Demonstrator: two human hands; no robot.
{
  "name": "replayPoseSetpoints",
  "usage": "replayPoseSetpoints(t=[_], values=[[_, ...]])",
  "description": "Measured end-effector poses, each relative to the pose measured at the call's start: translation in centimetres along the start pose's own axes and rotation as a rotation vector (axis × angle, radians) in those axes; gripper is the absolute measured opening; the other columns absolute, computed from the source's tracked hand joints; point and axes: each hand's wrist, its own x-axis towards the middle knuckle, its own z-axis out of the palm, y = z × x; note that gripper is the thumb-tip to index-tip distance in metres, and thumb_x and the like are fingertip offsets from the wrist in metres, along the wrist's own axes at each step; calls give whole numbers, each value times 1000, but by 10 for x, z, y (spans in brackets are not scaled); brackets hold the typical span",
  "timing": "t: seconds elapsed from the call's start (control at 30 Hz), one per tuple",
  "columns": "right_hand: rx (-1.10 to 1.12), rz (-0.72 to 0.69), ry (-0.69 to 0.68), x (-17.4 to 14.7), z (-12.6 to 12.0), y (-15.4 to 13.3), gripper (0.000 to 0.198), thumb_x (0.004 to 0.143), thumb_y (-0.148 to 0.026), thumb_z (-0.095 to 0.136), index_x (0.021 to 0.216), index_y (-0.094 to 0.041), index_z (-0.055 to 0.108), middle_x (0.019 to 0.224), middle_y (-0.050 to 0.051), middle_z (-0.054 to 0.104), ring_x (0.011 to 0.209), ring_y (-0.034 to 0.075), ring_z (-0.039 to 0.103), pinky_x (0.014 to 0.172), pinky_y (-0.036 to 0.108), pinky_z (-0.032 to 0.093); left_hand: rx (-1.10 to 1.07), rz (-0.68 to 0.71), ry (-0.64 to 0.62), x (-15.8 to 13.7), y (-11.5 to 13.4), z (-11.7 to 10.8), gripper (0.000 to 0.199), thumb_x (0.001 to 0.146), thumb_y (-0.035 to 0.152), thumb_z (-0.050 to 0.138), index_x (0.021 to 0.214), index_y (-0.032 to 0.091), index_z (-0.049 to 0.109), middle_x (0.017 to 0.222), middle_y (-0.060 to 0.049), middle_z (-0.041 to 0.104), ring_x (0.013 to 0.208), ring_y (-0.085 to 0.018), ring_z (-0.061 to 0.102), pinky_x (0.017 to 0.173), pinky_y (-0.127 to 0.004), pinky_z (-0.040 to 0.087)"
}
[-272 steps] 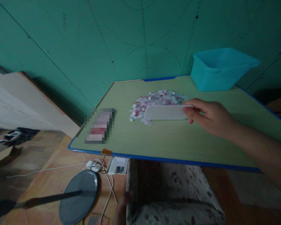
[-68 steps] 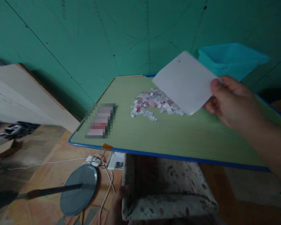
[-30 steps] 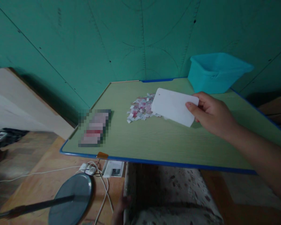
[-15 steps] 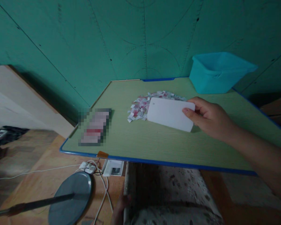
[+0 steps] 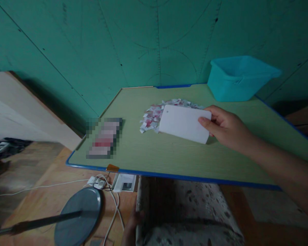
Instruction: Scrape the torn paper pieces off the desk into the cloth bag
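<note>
The white card (image 5: 184,123) is over the table (image 5: 138,150), one end pinched in our right hand (image 5: 222,123); its long axis runs leftward from that grip, the holed end pointing left; the scraps (image 5: 150,119) lie beyond and left of it, partly hidden, and we cannot tell whether it touches them. Our right hand is the nearer to them; our left hand (image 5: 137,218) is low beside the patterned fabric (image 5: 190,198), its grip too dark to tell; the blue tub (image 5: 231,89) stands farther back, to the right.
</note>
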Motion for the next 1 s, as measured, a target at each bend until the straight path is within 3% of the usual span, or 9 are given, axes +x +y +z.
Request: replayPoseSetpoints(t=[0.53, 0.63, 0.73, 0.8, 0.93, 1.0], values=[[-102, 10, 112, 4, -2, 5, 25, 81, -47, 47, 85, -23, 51, 61, 2, 55, 52, 14, 48, 45, 28, 32, -6, 37, 23, -7, 1, 2, 20, 46, 12, 75, 50, 21, 58, 41, 5, 54, 46, -15, 52, 50, -27, 45], [-122, 28, 144, 5, -4, 5, 25, 81, -47, 47, 85, -23, 51, 62, 3, 56, 53, 15, 50, 45, 28, 33, 13, 39, 6, -8, -4, 3, 14, 59, 23, 74, 64, 20, 62, 45, 6, 56, 50, -14, 55, 54, -27, 47], [-136, 46, 157, 6, -5, 3, 24, 81, -45, 47, 85, -22, 51, 63, 3, 56, 54, 15, 50, 46, 28, 33, 30, 39, -13, -11, -10, 4, 15, 78, 31, 60, 77, 16, 62, 61, 4, 60, 54, -12, 56, 56, -29, 49], [-129, 30, 153, 5, -5, 2, 23, 81, -45, 47, 86, -22, 51, 62, 2, 55, 53, 14, 49, 47, 28, 33, 35, 39, -21, -13, -13, 4, 19, 83, 32, 54, 80, 15, 61, 70, 3, 62, 58, -12, 58, 57, -30, 50], [-130, -25, 125, 1, -5, 1, 23, 81, -44, 47, 88, -22, 52, 58, -1, 49, 51, 12, 46, 46, 27, 31, 29, 36, -23, -14, -10, 4, 17, 82, 32, 56, 77, 16, 61, 65, 4, 61, 57, -12, 57, 58, -31, 49], [-149, -38, 119, 0, -4, 1, 23, 81, -44, 47, 89, -22, 52, 58, -1, 48, 50, 12, 45, 46, 26, 30, 20, 32, -17, -13, -6, 4, 11, 73, 27, 64, 71, 17, 61, 55, 5, 59, 53, -13, 56, 59, -30, 48]])
